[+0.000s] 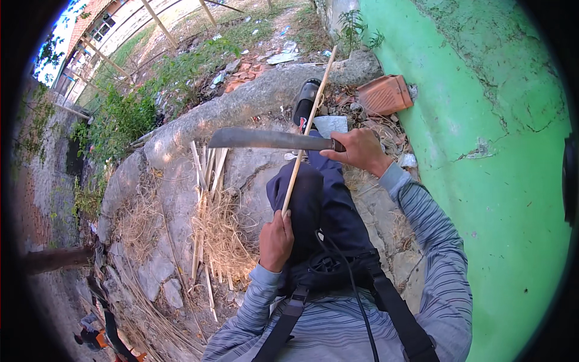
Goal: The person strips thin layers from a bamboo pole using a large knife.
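Observation:
My right hand (362, 151) is closed around the dark handle of a machete (259, 139). Its broad grey blade points left and crosses over a long pale wooden strip (300, 158); whether the two touch I cannot tell. Near my left knee, my left hand (277, 240) grips the lower end of that strip, fingers wrapped round it. From there the strip slants up and away past my shoe (306, 104). To the left on the ground lie several split strips (208, 166) beside a heap of curly shavings (223, 232).
A green wall (482, 211) rises close on my right, with an orange roof tile (386, 95) at its foot. A low rounded concrete edge (235, 108) curves ahead. Broken slabs (158, 274) and plants (129, 114) are to the left. A person (93, 338) is at the far lower left.

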`<action>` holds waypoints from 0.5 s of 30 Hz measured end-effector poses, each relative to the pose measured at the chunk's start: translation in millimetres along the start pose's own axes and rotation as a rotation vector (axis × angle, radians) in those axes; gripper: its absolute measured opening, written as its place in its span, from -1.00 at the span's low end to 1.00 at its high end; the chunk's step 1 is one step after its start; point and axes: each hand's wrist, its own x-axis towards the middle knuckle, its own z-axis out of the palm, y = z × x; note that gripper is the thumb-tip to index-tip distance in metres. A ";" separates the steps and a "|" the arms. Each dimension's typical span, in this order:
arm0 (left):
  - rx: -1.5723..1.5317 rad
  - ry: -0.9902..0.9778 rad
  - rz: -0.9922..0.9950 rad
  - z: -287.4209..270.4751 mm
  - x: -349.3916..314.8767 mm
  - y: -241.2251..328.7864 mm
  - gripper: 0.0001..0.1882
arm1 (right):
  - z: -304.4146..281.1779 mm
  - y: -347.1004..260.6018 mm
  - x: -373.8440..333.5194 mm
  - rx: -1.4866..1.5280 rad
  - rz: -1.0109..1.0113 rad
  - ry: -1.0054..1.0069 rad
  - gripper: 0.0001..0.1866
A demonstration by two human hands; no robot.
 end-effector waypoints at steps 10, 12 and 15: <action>0.020 0.037 0.012 -1.1 -0.6 0.6 -0.70 | -12.1 54.1 16.1 0.132 0.356 0.054 -0.25; -0.004 0.008 0.009 -0.2 4.1 0.7 -0.70 | 1.8 23.9 -16.5 0.139 0.236 -0.012 -0.26; -0.019 0.019 0.031 0.8 -0.6 0.2 -0.68 | 6.1 0.0 -34.2 0.110 0.057 -0.085 -0.27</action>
